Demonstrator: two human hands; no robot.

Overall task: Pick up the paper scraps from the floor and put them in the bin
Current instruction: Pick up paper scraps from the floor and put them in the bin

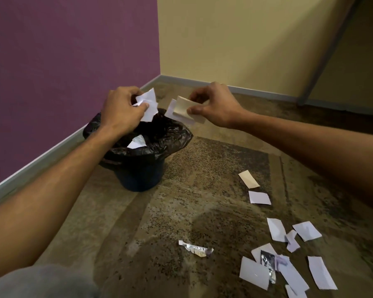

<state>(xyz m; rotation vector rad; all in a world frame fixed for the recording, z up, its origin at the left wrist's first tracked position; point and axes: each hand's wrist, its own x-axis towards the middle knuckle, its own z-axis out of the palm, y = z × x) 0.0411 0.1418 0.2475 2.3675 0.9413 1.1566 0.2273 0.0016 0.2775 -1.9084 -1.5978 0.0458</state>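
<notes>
We hold both hands out over the bin (138,168), which stands lined with a black bag (172,134) near the purple wall (63,61), so that whatever we let go should fall inside. Our left hand (122,111) pinches a crumpled bunch of white scraps (148,104) right above the opening. Our right hand (213,106) pinches a few flat slips (184,110) between thumb and fingers, just past the rim, so it likely needs to come inward. One scrap (137,143) already lies in the bag. Many more papers (289,254) and a foil wrapper (195,248) lie on the carpet (202,201) to our right.
</notes>
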